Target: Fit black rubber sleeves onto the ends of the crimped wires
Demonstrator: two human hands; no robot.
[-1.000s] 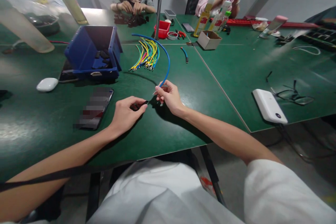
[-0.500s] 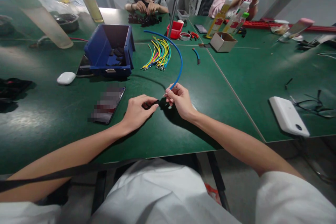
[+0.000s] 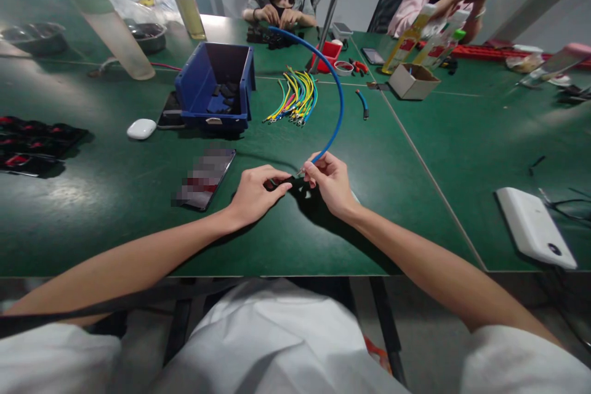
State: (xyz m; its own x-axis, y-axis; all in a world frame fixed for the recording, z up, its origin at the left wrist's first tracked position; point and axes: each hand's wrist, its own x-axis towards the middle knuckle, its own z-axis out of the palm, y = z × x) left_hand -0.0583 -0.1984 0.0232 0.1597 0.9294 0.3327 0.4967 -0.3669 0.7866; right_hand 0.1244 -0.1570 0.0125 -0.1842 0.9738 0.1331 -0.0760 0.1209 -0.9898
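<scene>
My right hand (image 3: 329, 181) pinches the lower end of a long blue cable (image 3: 340, 95), whose bare metal tip sticks out at my fingertips. From there the cable arcs up and away over the table. My left hand (image 3: 261, 194) faces it from the left, thumb and forefinger nearly together around a small black piece, mostly hidden and hard to tell from the shadow. The two hands are a small gap apart, low over the green table (image 3: 295, 246). Beyond them lies a bunch of yellow, green and blue cables (image 3: 298, 95) with metal lug ends.
A blue bin (image 3: 215, 83) holding black pieces stands left of the cables. A phone (image 3: 207, 178) and a white case (image 3: 141, 129) lie nearby. To the right are a short blue cable (image 3: 362, 104), a cardboard box (image 3: 414, 81) and a white device (image 3: 535, 228). People sit across the table.
The camera view has shifted, so the scene sits further right. The cable still curves from my right hand. Less of the black piece shows in my left hand.
</scene>
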